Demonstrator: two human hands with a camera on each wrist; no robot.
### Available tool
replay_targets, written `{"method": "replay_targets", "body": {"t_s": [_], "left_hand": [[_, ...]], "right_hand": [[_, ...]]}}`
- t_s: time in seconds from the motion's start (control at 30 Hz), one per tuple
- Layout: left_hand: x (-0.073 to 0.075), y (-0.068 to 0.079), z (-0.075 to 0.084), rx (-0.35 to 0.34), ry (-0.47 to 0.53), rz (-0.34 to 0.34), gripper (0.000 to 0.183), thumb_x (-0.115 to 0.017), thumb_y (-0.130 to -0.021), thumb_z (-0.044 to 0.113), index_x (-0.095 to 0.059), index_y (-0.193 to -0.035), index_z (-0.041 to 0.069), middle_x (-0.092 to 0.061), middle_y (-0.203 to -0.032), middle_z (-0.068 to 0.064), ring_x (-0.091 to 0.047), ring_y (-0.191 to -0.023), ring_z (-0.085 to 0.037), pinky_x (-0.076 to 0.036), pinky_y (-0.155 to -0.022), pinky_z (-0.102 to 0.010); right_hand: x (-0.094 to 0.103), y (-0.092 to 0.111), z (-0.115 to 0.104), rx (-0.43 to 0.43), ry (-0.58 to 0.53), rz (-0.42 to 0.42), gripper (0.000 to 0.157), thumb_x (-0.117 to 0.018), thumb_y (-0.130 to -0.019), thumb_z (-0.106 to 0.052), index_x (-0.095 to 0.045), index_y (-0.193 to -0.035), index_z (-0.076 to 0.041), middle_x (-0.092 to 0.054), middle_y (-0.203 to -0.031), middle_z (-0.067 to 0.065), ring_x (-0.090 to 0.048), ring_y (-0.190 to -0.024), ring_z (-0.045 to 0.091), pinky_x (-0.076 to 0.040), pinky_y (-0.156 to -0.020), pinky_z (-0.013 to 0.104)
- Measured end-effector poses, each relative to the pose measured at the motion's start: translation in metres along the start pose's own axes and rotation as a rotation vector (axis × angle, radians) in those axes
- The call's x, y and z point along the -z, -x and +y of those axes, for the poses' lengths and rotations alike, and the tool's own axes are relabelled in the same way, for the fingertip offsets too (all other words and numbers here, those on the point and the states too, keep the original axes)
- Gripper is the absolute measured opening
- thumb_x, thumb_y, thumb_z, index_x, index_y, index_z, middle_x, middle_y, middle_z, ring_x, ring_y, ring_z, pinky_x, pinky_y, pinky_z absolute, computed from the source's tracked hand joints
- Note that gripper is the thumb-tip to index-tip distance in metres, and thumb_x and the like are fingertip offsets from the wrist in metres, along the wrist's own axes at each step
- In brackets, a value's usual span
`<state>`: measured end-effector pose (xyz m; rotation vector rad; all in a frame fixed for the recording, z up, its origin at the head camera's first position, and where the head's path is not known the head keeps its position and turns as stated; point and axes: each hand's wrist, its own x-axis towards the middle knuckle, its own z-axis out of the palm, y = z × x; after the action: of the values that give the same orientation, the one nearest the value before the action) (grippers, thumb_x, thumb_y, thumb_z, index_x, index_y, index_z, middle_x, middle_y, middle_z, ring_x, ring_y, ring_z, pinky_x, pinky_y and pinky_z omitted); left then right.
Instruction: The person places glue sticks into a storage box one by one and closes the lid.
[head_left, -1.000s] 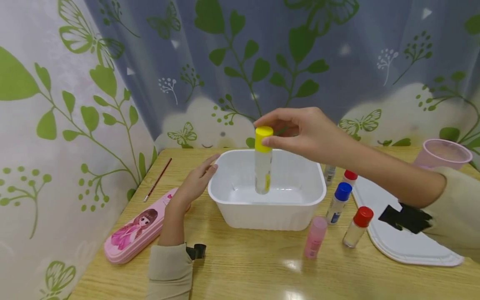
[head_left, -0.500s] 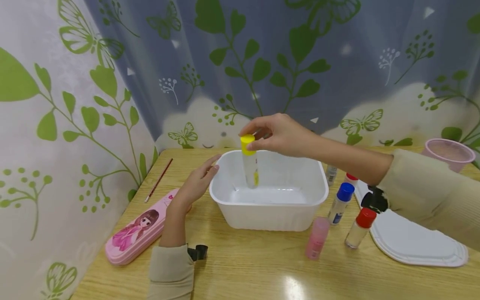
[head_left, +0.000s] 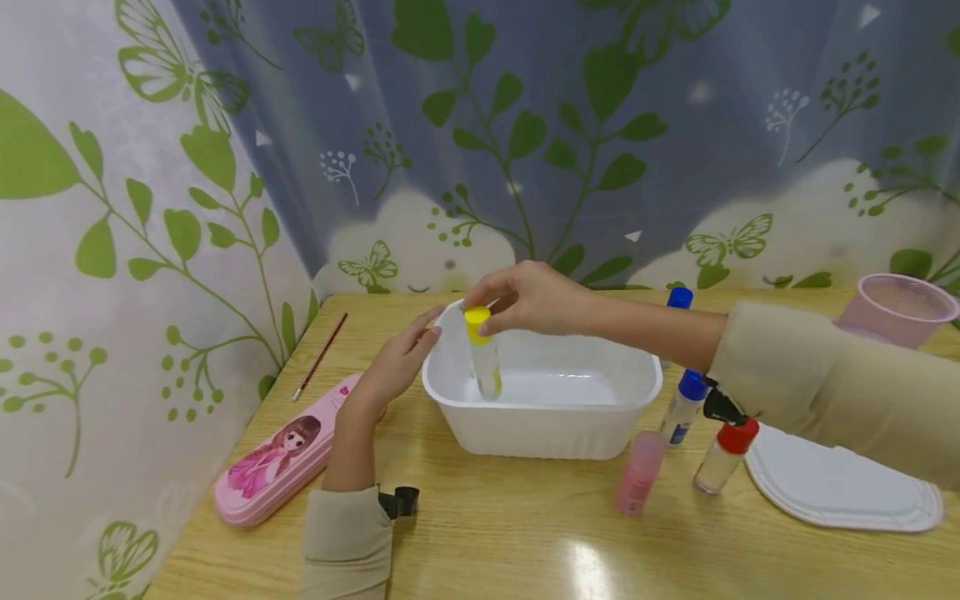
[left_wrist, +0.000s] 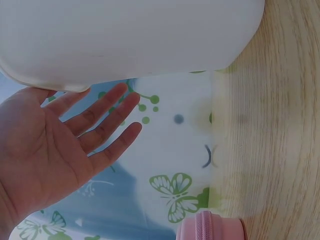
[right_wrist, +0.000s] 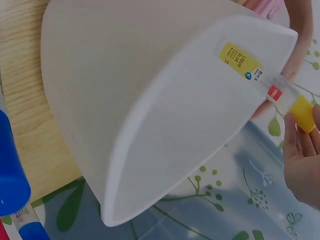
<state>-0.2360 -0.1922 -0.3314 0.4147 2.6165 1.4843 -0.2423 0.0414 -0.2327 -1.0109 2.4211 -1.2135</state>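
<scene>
My right hand [head_left: 528, 300] pinches the yellow cap of a clear liquid glue bottle [head_left: 486, 362], which is lowered into the left part of a white plastic basin [head_left: 540, 429]. In the right wrist view the bottle's yellow label [right_wrist: 240, 61] reads "liquid glue", and the fingers hold its cap. At the basin's left rim rests my left hand [head_left: 397, 362]. The left wrist view has that left hand [left_wrist: 60, 135] with its fingers straight and spread, the thumb side touching under the rim of the basin [left_wrist: 130, 40].
Right of the basin stand a pink bottle [head_left: 641, 475], a red-capped bottle [head_left: 723, 458] and blue-capped bottles [head_left: 682, 408]. A white lid [head_left: 840, 483] and a pink mesh basket [head_left: 892, 312] are farther right. To the left lie a pink pencil case [head_left: 281, 458] and a pencil [head_left: 321, 357].
My right hand has moved left and down with the glue bottle, bringing it deeper into the left side of the basin. The left hand has stayed at the rim.
</scene>
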Motion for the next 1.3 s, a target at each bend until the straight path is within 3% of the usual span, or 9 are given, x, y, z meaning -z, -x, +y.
{"method": "replay_targets", "body": {"t_s": [0.37, 0.67, 1.3], "left_hand": [[0.000, 0.001, 0.000, 0.015, 0.004, 0.011, 0.048, -0.038, -0.098, 0.043, -0.030, -0.144, 0.031, -0.051, -0.127, -0.010, -0.051, -0.110, -0.025, -0.037, -0.094, -0.049], [0.000, 0.001, 0.000, 0.000, -0.002, 0.007, 0.048, -0.037, -0.099, 0.040, -0.030, -0.144, 0.028, -0.052, -0.126, -0.011, -0.051, -0.110, -0.025, -0.037, -0.093, -0.048], [0.000, 0.001, 0.004, -0.006, -0.041, 0.006, 0.051, -0.036, -0.099, 0.041, -0.029, -0.146, 0.022, -0.054, -0.120, -0.012, -0.052, -0.108, -0.025, -0.038, -0.093, -0.048]], "right_hand": [[-0.022, -0.005, 0.019, -0.002, -0.048, -0.091, 0.030, -0.072, -0.077, -0.001, -0.066, -0.107, 0.000, -0.065, -0.107, 0.006, -0.061, -0.096, 0.018, -0.049, -0.079, 0.027], [-0.032, -0.005, 0.027, -0.080, -0.147, -0.112, 0.029, -0.073, -0.076, 0.001, -0.067, -0.105, 0.000, -0.065, -0.105, 0.006, -0.060, -0.097, 0.018, -0.049, -0.079, 0.028], [-0.050, -0.008, 0.031, -0.141, -0.100, -0.142, 0.028, -0.073, -0.077, -0.001, -0.068, -0.104, -0.004, -0.066, -0.102, 0.002, -0.061, -0.096, 0.015, -0.049, -0.078, 0.026]]}}
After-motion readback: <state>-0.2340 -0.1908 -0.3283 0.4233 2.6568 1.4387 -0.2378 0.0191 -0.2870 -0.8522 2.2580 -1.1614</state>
